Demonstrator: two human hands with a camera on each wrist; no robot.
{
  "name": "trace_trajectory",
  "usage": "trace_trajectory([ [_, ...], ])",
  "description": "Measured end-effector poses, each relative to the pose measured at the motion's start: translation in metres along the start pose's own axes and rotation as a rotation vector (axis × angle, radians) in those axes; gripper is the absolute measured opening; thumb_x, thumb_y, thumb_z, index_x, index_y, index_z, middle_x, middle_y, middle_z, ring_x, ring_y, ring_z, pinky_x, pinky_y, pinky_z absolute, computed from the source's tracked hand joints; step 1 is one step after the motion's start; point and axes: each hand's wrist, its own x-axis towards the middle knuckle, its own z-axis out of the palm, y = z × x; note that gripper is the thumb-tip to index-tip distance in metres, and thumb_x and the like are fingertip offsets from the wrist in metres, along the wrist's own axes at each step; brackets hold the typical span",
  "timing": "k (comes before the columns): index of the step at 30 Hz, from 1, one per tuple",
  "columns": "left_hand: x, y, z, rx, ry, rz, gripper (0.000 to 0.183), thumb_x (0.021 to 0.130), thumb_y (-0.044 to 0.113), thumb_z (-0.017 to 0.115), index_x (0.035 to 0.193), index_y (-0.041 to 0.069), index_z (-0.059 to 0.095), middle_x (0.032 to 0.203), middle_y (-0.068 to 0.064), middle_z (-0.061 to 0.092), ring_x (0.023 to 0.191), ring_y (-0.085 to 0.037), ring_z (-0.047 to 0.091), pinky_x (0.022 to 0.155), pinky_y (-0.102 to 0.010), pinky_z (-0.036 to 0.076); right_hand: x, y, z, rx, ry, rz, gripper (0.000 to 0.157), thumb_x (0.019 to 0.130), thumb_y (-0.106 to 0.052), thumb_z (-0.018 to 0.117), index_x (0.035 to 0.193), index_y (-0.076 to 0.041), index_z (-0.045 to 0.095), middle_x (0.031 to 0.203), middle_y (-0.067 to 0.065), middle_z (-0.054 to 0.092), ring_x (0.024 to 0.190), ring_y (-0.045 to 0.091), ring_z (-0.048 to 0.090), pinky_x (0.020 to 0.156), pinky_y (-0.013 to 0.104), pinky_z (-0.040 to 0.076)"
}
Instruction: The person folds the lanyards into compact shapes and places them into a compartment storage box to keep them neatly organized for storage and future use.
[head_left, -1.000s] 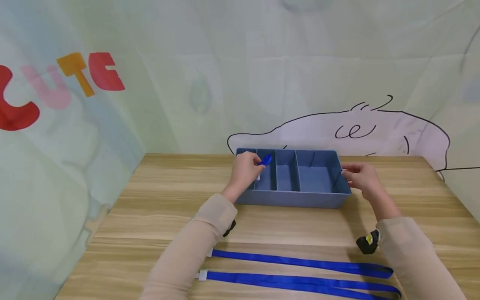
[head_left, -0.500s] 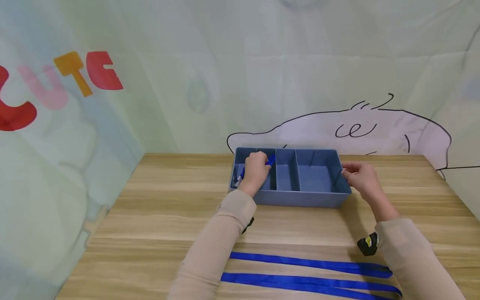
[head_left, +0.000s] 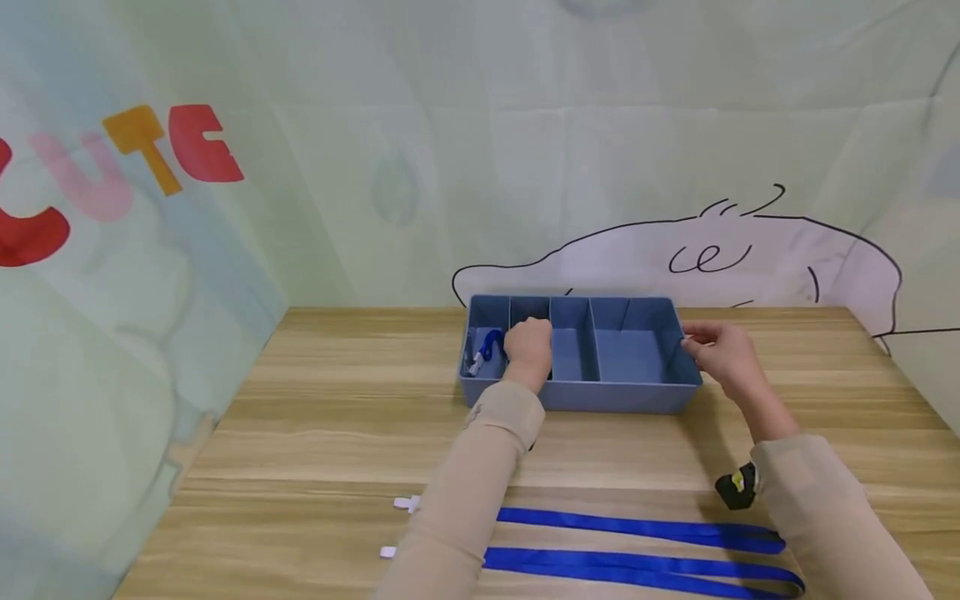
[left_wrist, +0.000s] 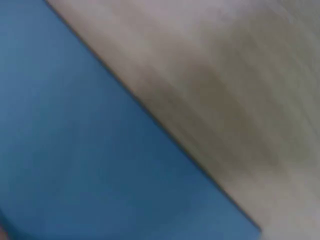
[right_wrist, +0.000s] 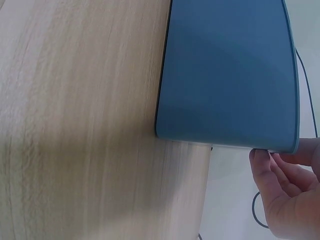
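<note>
A blue-grey divided box (head_left: 585, 397) stands at the back of the table. My left hand (head_left: 528, 346) reaches into its second compartment from the left, knuckles up. Its fingers are hidden, so I cannot tell whether they hold anything. In the leftmost compartment lies a blue lanyard (head_left: 491, 342) with a whitish clip. My right hand (head_left: 720, 354) grips the box's right end at the rim; the right wrist view shows its fingertips (right_wrist: 260, 155) against the outside of the wall. The left wrist view is filled by the box wall (left_wrist: 100, 140) and blurred wood.
Two blue lanyards, a farther one (head_left: 615, 525) and a nearer one (head_left: 600, 564), lie lengthwise across the front of the wooden table (head_left: 300, 433). Their white clips point left, partly behind my left sleeve. A printed cloth (head_left: 375, 167) hangs behind the table.
My left hand has moved right and lower into the second compartment. The blue lanyard part it held is now out of sight, and the leftmost compartment's lanyard shows. My right hand stays at the rim.
</note>
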Motion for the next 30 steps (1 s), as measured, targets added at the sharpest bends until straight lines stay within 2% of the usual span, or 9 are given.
trace_trajectory([
  [3, -0.001, 0.001, 0.004, 0.074, -0.047, -0.030, 0.012, 0.086, 0.009, 0.066, 0.090, 0.019, 0.072, 0.085, -0.003, 0.070, 0.071, -0.016, 0.065, 0.050, -0.028, 0.050, -0.001, 0.000, 0.002, 0.009, -0.005, -0.010, 0.033, 0.090, -0.002, 0.055, 0.118, 0.015, 0.054, 0.096, 0.023, 0.059, 0.067, 0.010, 0.054, 0.055, 0.017, 0.048],
  [6, -0.002, 0.001, 0.005, 0.096, -0.039, -0.043, 0.013, 0.085, 0.010, 0.067, 0.092, 0.019, 0.073, 0.086, -0.002, 0.070, 0.072, -0.016, 0.065, 0.052, -0.029, 0.051, -0.002, -0.001, 0.003, 0.013, -0.009, -0.010, 0.033, 0.090, -0.003, 0.054, 0.118, 0.015, 0.054, 0.097, 0.024, 0.059, 0.068, 0.009, 0.054, 0.056, 0.017, 0.048],
  [12, -0.004, 0.001, 0.004, 0.075, -0.023, -0.029, 0.018, 0.084, 0.010, 0.068, 0.099, 0.020, 0.072, 0.092, -0.002, 0.070, 0.078, -0.018, 0.066, 0.056, -0.030, 0.053, -0.005, -0.002, 0.002, 0.004, -0.001, -0.004, 0.033, 0.090, -0.003, 0.054, 0.119, 0.014, 0.054, 0.098, 0.023, 0.059, 0.069, 0.007, 0.052, 0.056, 0.017, 0.048],
  [17, -0.006, -0.002, -0.001, 0.011, 0.039, -0.011, 0.015, 0.085, 0.005, 0.066, 0.093, 0.017, 0.073, 0.090, -0.004, 0.070, 0.077, -0.021, 0.066, 0.054, -0.032, 0.053, -0.005, -0.003, 0.003, 0.009, -0.002, 0.005, 0.034, 0.091, -0.003, 0.054, 0.120, 0.014, 0.054, 0.098, 0.023, 0.059, 0.070, 0.009, 0.052, 0.056, 0.017, 0.048],
  [22, -0.009, -0.011, -0.015, -0.123, 0.123, 0.062, 0.014, 0.086, -0.002, 0.060, 0.079, 0.008, 0.068, 0.081, -0.009, 0.069, 0.073, -0.024, 0.066, 0.053, -0.032, 0.053, -0.003, -0.004, 0.004, 0.049, 0.009, -0.003, 0.034, 0.091, -0.003, 0.054, 0.120, 0.014, 0.053, 0.097, 0.024, 0.060, 0.067, 0.006, 0.053, 0.055, 0.019, 0.050],
  [25, -0.013, -0.020, -0.028, -0.204, 0.154, 0.122, 0.025, 0.085, -0.006, 0.058, 0.064, 0.006, 0.055, 0.063, -0.007, 0.058, 0.057, -0.017, 0.057, 0.046, -0.027, 0.044, -0.003, -0.004, 0.003, 0.059, 0.010, -0.004, 0.034, 0.092, -0.003, 0.054, 0.121, 0.014, 0.053, 0.099, 0.028, 0.060, 0.066, 0.006, 0.054, 0.055, 0.020, 0.051],
  [28, -0.020, -0.030, -0.043, -0.242, 0.154, 0.174, 0.017, 0.083, -0.002, 0.064, 0.068, 0.004, 0.061, 0.067, -0.006, 0.060, 0.060, -0.018, 0.057, 0.052, -0.028, 0.046, -0.004, -0.003, 0.001, 0.049, -0.019, 0.001, 0.036, 0.093, -0.004, 0.052, 0.124, 0.013, 0.050, 0.106, 0.032, 0.057, 0.071, 0.009, 0.056, 0.057, 0.021, 0.052],
  [30, -0.027, -0.039, -0.055, -0.255, 0.149, 0.205, 0.004, 0.081, 0.003, 0.070, 0.078, 0.003, 0.068, 0.075, -0.006, 0.066, 0.066, -0.019, 0.061, 0.060, -0.030, 0.051, -0.006, -0.002, -0.001, 0.025, -0.040, -0.002, 0.038, 0.095, -0.008, 0.051, 0.126, 0.013, 0.048, 0.109, 0.034, 0.056, 0.075, 0.016, 0.058, 0.059, 0.024, 0.053],
])
